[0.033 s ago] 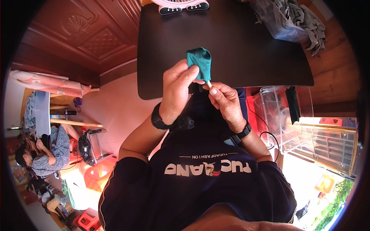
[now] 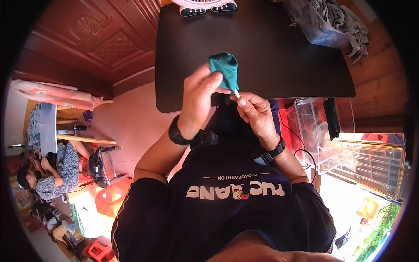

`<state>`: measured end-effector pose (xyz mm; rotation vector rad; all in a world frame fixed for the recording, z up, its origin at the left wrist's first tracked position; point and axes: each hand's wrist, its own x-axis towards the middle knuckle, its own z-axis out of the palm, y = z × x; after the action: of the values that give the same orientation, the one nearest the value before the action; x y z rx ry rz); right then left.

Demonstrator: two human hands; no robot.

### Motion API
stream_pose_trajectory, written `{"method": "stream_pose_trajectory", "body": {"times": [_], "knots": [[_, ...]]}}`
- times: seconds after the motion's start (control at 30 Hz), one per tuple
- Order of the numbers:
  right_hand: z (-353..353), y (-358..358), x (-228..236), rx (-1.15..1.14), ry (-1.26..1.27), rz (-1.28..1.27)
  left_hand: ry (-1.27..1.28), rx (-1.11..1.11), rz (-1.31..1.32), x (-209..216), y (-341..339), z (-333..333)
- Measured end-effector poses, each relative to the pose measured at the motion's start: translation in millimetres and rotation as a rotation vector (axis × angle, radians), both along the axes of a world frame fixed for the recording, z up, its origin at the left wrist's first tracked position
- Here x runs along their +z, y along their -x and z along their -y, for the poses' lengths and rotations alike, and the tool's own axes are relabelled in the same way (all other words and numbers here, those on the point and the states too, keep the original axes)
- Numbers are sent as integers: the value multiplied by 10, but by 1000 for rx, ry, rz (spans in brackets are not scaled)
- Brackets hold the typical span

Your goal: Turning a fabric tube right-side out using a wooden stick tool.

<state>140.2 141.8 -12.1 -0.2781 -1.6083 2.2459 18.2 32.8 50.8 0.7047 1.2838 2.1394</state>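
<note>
A small teal cloth piece [image 2: 226,70], shaped like a little pouch, is pinched between the thumb and fingers of my left hand [image 2: 198,94]. From its lower corner comes a thin, pale stick [image 2: 237,94]. My right hand [image 2: 255,111] grips the stick between thumb and forefinger. Whether the stick's upper end sits inside the cloth is hidden. Both hands are raised close together at the near edge of the dark table [image 2: 270,52].
At the far edge stands a pink object [image 2: 205,8] with shoe-shaped feet. A clear bin [image 2: 323,32] overflows with grey cloth at far right. Right of me, dark cloth [image 2: 332,118] hangs over a clear plastic rack [image 2: 305,114]. Another person [image 2: 59,170] sits at far left.
My left hand and the teal cloth have shifted slightly left, and the left fingers have loosened a little. My right hand stays almost still.
</note>
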Motion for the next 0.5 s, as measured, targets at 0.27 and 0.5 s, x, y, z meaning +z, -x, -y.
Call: {"method": "stream_pose_trajectory", "body": {"times": [0.27, 0.5], "knots": [[-17, 17, 1, -5, -76, 45, -27, -61, -74, -40, 268, 113], [-36, 3, -6, 11, -90, 79, -91, -23, -38, -32, 270, 84]]}}
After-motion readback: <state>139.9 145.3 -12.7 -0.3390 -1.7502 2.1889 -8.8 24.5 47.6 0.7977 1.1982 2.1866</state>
